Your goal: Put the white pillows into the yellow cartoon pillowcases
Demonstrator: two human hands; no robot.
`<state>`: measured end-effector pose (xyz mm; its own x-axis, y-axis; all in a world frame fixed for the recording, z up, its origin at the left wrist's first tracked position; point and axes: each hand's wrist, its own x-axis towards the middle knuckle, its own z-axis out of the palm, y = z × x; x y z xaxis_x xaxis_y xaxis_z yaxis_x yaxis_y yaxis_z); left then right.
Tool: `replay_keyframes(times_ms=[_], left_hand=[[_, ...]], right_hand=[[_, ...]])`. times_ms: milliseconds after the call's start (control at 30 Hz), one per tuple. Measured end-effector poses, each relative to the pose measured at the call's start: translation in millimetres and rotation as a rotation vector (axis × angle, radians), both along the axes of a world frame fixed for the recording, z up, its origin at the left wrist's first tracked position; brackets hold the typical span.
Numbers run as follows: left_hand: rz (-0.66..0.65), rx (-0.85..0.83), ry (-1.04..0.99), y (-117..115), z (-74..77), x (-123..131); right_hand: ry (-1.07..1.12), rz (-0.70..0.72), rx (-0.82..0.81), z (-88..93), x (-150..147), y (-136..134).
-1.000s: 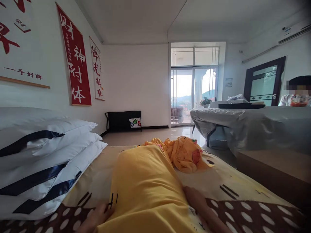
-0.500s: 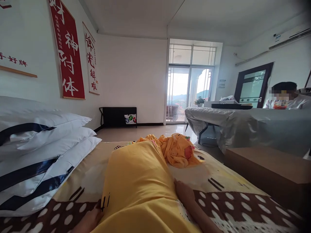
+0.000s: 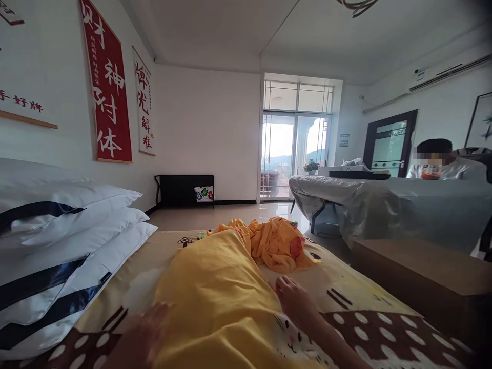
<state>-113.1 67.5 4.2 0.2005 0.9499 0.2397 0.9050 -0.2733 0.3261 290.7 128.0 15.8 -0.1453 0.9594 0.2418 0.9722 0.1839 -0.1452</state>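
A yellow pillowcase [image 3: 219, 292], plump as if a pillow is inside, lies lengthwise before me with a printed cat face near its lower right. On its right edge, my right hand [image 3: 290, 294] is closed with the fingers curled at the fabric. My left hand [image 3: 144, 330] is at the left edge, smeared by motion, so its fingers cannot be made out. Just beyond the far end sits a crumpled heap of yellow-orange cloth [image 3: 279, 246] with red prints. Everything rests on a patterned beige and brown blanket [image 3: 330, 271] with white dots.
White pillows with dark stripes [image 3: 73, 256] are stacked on the left. A brown box [image 3: 418, 261] stands at the right. Behind it is a table under plastic sheeting [image 3: 384, 200], where a person [image 3: 465, 166] sits. A black folded panel [image 3: 177, 190] leans by the far wall.
My left hand has moved up along the left edge. The right hand has shifted slightly up, still at the pillowcase edge, and more of the printed cat face shows. The view has tilted up slightly.
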Motion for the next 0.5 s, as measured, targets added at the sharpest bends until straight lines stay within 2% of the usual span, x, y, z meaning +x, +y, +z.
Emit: replay_keyframes(times_ms=[67,100,133,233,300,333,433,500], left_hand=[[-0.111,-0.086,0.042,-3,5.6,40],[-0.148,-0.129,0.075,-4,4.7,58],[-0.165,-0.159,0.112,-4,1.3,74],[-0.141,-0.197,0.179,-3,-17.4,100],[-0.135,-0.219,0.151,-5,-28.3,100],[-0.142,-0.231,0.115,-7,-31.4,97],[-0.168,-0.237,-0.006,-19,-31.5,78],[-0.167,-0.221,-0.005,-32,-28.5,63]], right_hand=[[0.063,0.260,0.089,0.2,-30,-11],[0.066,0.371,0.110,-7.2,-45,-15],[0.033,0.425,0.117,-19.2,-59,-17],[-0.116,0.325,0.146,-65.6,-81,-19],[-0.141,0.299,0.184,-87.3,-79,-22],[-0.131,0.316,0.190,-92.4,-74,-25],[-0.072,0.389,0.130,-91.7,-54,-38],[-0.056,0.405,0.084,-90.2,-38,-46]])
